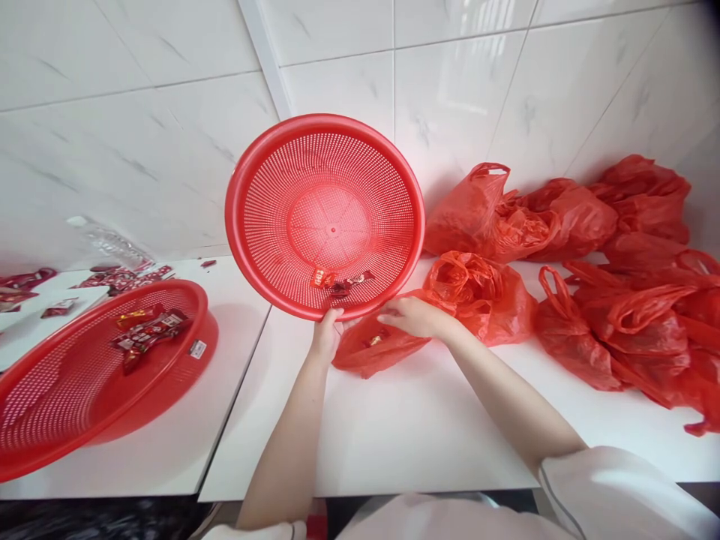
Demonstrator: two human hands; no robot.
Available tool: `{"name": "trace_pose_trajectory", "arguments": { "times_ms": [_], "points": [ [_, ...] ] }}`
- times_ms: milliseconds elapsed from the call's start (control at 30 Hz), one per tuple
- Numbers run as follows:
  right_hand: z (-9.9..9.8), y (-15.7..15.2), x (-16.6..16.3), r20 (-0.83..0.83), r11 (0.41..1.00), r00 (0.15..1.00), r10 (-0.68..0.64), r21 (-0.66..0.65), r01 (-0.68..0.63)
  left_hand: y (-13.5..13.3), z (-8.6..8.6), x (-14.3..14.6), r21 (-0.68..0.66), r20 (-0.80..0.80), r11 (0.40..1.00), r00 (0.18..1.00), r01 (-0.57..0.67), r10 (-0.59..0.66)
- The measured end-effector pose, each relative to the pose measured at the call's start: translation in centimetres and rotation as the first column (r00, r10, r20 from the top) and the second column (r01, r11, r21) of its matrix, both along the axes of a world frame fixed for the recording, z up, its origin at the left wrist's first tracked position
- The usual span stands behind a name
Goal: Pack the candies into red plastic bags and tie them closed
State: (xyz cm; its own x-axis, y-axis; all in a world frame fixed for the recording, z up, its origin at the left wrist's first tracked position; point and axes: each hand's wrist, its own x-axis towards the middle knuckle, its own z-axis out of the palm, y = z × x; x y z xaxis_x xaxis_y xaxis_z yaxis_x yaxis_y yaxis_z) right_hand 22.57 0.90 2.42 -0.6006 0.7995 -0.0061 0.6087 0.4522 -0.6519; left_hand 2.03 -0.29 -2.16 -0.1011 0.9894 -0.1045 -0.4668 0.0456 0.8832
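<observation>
A red perforated plastic basket point(329, 161) is tilted up towards me. My left hand point(328, 336) grips its lower rim, thumb on the front. Inside, near that rim, lie a few small wrapped snacks point(322, 278) in red and dark packets. Just below the rim is a red plastic bag point(365, 358), partly open, with a gold-and-red packet point(376, 340) in it. My right hand point(415, 316) is at the bag's upper edge beside the basket, fingers curled on the plastic; the fingertips are partly hidden.
A second red basket point(169, 382) with several wrapped snacks point(151, 334) stands on the left table. Behind it are a clear plastic bottle point(115, 246) and scattered packets point(127, 279). Several filled red bags point(624, 315) cover the right side, against the tiled wall point(461, 90).
</observation>
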Motion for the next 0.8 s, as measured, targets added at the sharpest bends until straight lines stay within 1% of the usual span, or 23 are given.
{"name": "trace_pose_trajectory", "arguments": {
  "times_ms": [33,100,167,233,300,333,367,433,500,567,667,700,733,800],
  "points": [
    [0.0,-0.1,0.0,0.036,0.996,0.998,-0.048,0.083,0.044,0.0,0.1,-0.1,-0.008,0.006,1.0,1.0,0.004,-0.004],
    [0.2,-0.3,-0.1,0.01,0.974,0.993,-0.114,0.197,0.11,-0.1,0.2,-0.1,-0.035,0.02,0.999,0.999,0.041,-0.04],
    [0.3,-0.4,-0.2,-0.088,0.949,0.986,-0.14,0.272,0.159,-0.2,0.2,0.0,-0.052,0.022,0.996,0.997,0.074,-0.073],
    [0.2,-0.4,-0.3,-0.154,0.91,0.974,-0.167,0.355,0.213,-0.5,0.2,0.3,-0.043,0.005,0.996,0.997,0.077,-0.077],
    [-0.1,-0.3,-0.4,-0.144,0.873,0.973,-0.181,0.432,0.226,-0.8,0.1,0.7,-0.026,-0.017,0.996,0.997,0.08,-0.08],
    [-0.4,-0.3,-0.5,-0.11,0.869,0.977,-0.184,0.446,0.214,-1.0,0.1,0.9,-0.024,-0.026,0.995,0.995,0.097,-0.098],
    [-0.7,-0.2,-0.5,-0.062,0.88,0.981,-0.183,0.435,0.192,-1.1,0.1,1.0,-0.028,-0.03,0.992,0.992,0.123,-0.124],
    [-1.2,-0.1,-0.5,0.044,0.923,0.986,-0.163,0.359,0.137,-1.3,0.1,1.2,-0.042,-0.03,0.984,0.984,0.173,-0.174],
    [-1.4,0.0,-0.4,0.097,0.953,0.988,-0.124,0.289,0.092,-1.4,0.1,1.3,-0.052,-0.036,0.981,0.982,0.185,-0.187],
    [-1.3,0.1,-0.1,0.061,0.961,0.996,-0.058,0.274,0.039,-1.3,0.2,1.2,-0.059,-0.044,0.983,0.983,0.175,-0.178],
    [-0.8,0.3,0.2,-0.064,0.959,0.997,0.05,0.281,-0.03,-1.0,0.1,0.8,-0.081,-0.047,0.987,0.988,0.141,-0.145],
    [-0.7,0.4,0.3,-0.109,0.96,0.993,0.051,0.279,-0.019,-0.9,0.1,0.7,-0.091,-0.043,0.987,0.99,0.133,-0.137],
    [-0.6,0.5,0.3,-0.153,0.96,0.988,0.019,0.278,0.024,-0.8,0.0,0.6,-0.099,-0.035,0.987,0.99,0.129,-0.133],
    [-0.5,0.6,0.2,-0.236,0.95,0.966,-0.107,0.263,0.17,-0.6,-0.1,0.3,-0.101,-0.012,0.986,0.991,0.133,-0.135]
  ]
}}
